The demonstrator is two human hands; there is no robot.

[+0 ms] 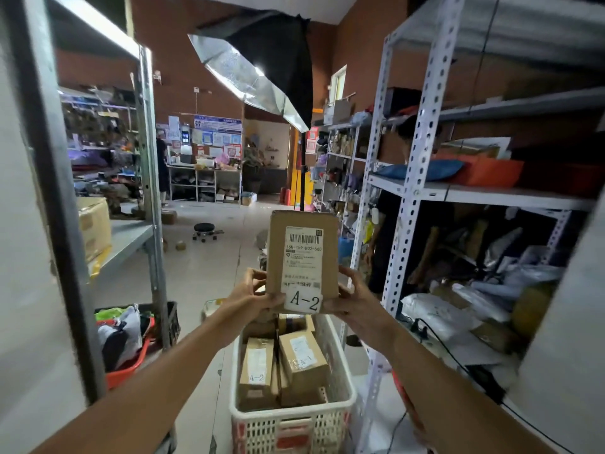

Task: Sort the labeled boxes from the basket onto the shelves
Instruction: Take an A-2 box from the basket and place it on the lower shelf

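A cardboard box (302, 257) marked A-2 is gripped upright at its lower corners by the left hand (252, 294) and right hand (352, 298), above the white basket (291, 421), where more boxes (302, 363) are packed.

Storeroom aisle between metal racks, brown walls, pale floor

Brown walls (183, 60) rise to a pale ceiling; a small bright window (339, 82) sits high on the right wall. A black photo umbrella (262, 60) with silver lining hangs over the aisle on a dark stand. The floor (209, 257) is pale and tiled, with a low wheeled stool (205, 231) well down the aisle. At the far end, a notice board (216, 134) covered with blue and white sheets stands above a cluttered white table (203, 178). A red tub (131, 365) of clothes sits on the floor at left
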